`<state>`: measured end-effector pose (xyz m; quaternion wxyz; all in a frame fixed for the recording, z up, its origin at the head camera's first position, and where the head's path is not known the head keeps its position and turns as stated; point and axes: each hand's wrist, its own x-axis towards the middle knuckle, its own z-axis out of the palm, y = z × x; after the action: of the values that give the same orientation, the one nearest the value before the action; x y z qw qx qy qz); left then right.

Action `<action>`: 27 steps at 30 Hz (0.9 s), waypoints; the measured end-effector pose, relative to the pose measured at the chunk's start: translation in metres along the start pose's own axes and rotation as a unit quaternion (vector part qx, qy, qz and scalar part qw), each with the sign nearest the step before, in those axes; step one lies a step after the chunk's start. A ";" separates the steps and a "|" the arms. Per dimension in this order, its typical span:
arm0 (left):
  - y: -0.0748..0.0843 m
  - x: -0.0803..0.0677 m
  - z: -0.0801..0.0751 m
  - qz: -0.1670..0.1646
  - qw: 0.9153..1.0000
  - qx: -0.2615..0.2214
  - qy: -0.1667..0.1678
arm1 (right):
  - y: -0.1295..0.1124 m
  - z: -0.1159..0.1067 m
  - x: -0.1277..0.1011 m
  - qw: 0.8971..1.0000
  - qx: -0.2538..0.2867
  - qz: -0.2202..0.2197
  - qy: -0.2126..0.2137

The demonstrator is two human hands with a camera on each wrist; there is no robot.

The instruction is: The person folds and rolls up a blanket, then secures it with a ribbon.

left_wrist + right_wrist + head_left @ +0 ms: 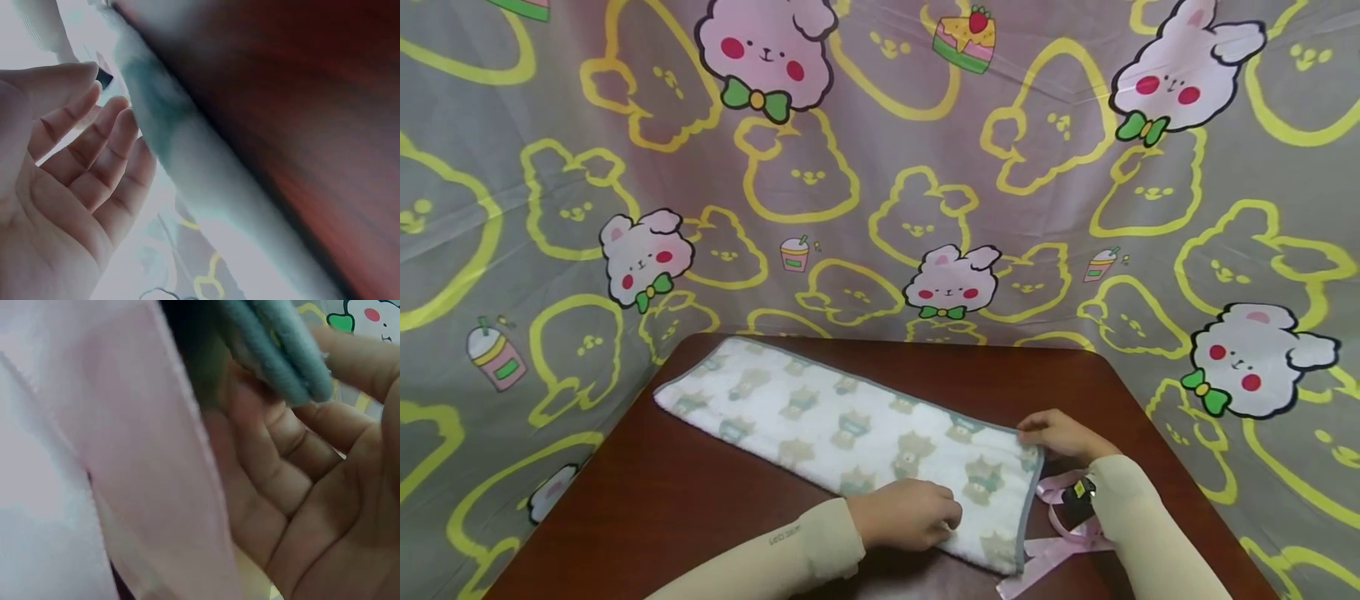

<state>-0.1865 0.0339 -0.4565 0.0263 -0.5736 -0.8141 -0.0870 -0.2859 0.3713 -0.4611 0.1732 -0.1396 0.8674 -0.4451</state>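
- Right fingers (pixel 281 456): curled round the grey-bound corner of the towel (pixel 850 425); in the right wrist view the thumb lies over the edging and the fingers fold beneath it, so the corner is pinched.
- Right hand (pixel 1060 435): at the towel's far right corner, near the right edge of the table (pixel 647 492). Knuckles face up in the head view.
- Left fingers (pixel 106 156): in the left wrist view they are only slightly bent, side by side, with fingertips against the towel's folded edge. Nothing is gripped; the palm is open to the camera.
- Left hand (pixel 910 512): lies palm down on the towel's near long edge, close to its right end. It presses the cloth flat rather than holding it.
- Towel: folded into a long narrow strip, white with small bear figures and a grey border. It lies flat on the table, running diagonally from the far left toward the near right. Both hands are at its right end; the left end lies free.
- Sleeves: both forearms are covered in beige sleeves (pixel 790 554); the right wrist carries a dark camera unit on a pink strap (pixel 1060 533), whose loose ends lie on the table just beside the towel's right end.
- Table: dark reddish-brown, with rounded corners.
- Backdrop (pixel 880 167): a grey sheet printed with yellow outlines and pink rabbit figures hangs behind and around the table.
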 end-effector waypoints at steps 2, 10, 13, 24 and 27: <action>0.005 0.006 0.001 0.003 1.000 -0.021 -0.014 | 0.000 0.000 -0.001 1.000 0.020 0.005 -0.005; 0.022 0.022 0.010 0.016 0.999 -0.014 -0.049 | -0.005 -0.008 -0.008 1.000 0.020 0.010 -0.018; 0.029 0.028 0.011 0.015 0.997 0.036 -0.062 | -0.005 -0.010 -0.008 1.000 0.015 0.017 -0.021; 0.047 0.042 0.016 0.020 0.986 0.162 -0.037 | -0.006 -0.009 -0.001 1.000 0.020 -0.005 -0.001; 0.049 0.046 0.017 0.019 0.986 0.156 -0.049 | -0.008 -0.009 0.000 1.000 0.020 -0.008 0.003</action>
<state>-0.1557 0.0955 -0.4611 0.0768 -0.5811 -0.8072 0.0699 -0.2886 0.3729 -0.4496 0.1696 -0.1419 0.8579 -0.4638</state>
